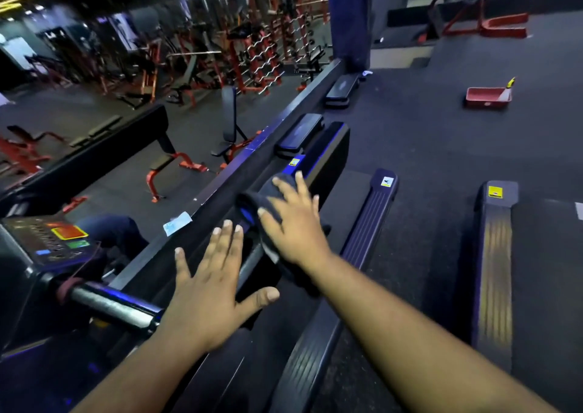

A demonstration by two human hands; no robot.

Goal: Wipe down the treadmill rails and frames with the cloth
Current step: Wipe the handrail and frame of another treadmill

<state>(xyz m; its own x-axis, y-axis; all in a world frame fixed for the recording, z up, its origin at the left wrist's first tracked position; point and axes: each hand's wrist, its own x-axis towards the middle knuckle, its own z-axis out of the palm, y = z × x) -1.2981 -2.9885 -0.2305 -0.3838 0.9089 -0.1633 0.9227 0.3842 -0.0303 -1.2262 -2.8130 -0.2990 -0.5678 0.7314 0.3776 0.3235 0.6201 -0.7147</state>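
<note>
A dark cloth (262,196) lies on the treadmill's left side rail (318,157), which runs away from me toward a blue-edged end cap. My right hand (295,221) lies flat on the cloth with fingers spread and straight, pressing it onto the rail. Nearer to me, my left hand (209,289) is spread flat, fingers straight, over the dark frame beside the rail, holding nothing. The treadmill handlebar (110,305) juts out at lower left, below the console (50,239) with its coloured buttons.
A black ledge (252,163) with a mirror above it runs along the left of the rail. Ribbed foot rails (369,220) and a second treadmill's rail (495,267) lie to the right. On the floor farther back sits a red tray (487,97) with a spray bottle.
</note>
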